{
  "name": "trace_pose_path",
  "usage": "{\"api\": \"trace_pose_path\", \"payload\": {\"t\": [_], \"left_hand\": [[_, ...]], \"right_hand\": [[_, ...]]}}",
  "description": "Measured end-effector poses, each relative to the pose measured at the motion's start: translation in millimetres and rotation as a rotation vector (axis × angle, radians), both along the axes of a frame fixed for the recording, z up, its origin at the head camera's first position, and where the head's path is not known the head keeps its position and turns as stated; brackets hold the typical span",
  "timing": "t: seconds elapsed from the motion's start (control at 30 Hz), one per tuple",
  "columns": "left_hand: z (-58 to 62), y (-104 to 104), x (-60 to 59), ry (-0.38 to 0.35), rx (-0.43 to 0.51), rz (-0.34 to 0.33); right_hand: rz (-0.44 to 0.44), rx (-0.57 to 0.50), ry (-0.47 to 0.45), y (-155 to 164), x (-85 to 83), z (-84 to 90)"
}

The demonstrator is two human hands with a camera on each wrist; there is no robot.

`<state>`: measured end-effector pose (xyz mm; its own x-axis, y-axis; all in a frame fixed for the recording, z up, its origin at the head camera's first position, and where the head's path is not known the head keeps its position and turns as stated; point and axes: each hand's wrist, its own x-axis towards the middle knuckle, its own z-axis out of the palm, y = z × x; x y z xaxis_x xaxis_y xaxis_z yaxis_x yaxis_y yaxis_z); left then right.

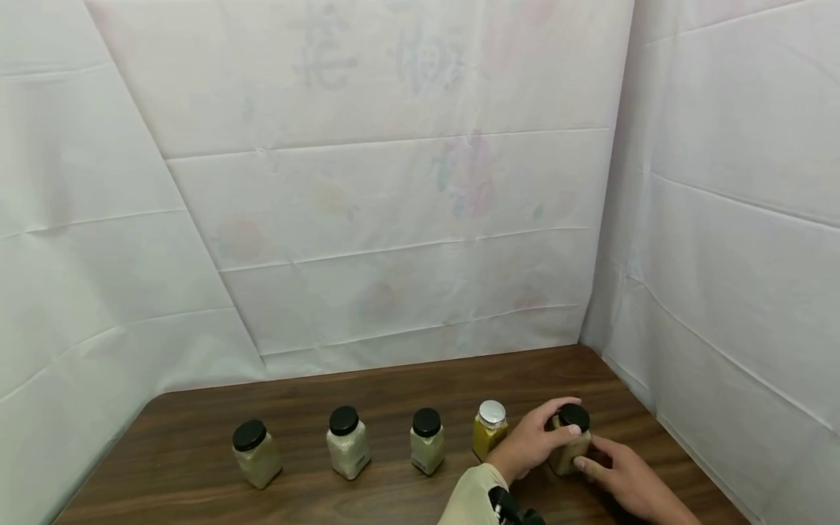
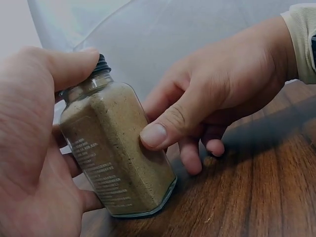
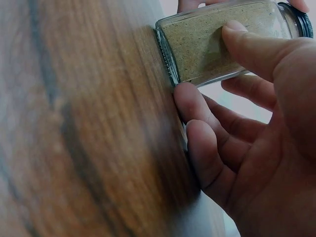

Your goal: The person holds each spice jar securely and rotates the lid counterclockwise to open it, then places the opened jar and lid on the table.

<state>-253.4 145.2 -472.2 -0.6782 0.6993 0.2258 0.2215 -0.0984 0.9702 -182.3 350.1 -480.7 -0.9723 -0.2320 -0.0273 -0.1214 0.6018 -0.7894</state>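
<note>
Both hands share the grip on 1 jar (image 1: 569,437). The left hand (image 1: 533,442) curls around its black cap (image 1: 574,416) and shoulder; the right hand (image 1: 626,474) presses its thumb on the jar's side, fingers resting on the desk (image 1: 197,445). The jar stands upright at the right end of a row of 5, just beside a yellow jar (image 1: 488,430). It is clear, probably glass, nearly full of tan powder, so likely fairly heavy, rigid, smooth and breakable. Its flat sides below the cap look safest to hold.
</note>
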Motion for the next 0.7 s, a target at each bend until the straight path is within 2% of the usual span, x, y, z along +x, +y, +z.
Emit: {"api": "trace_pose_path", "payload": {"t": [0.13,0.47,0.7], "left_hand": [[-0.5,0.3,-1.2,0.017,-0.001,0.005],[-1.9,2.2,-3.8,-0.014,0.015,-0.03],[-1.5,4.5,-1.1,0.009,0.039,-0.005]], "right_hand": [[0.007,0.005,0.002,-0.1,-0.6,0.4],[-0.03,0.002,0.018,-1.3,-0.6,-2.7],[-0.033,-0.014,0.03,-2.7,-0.2,-2.3]]}}
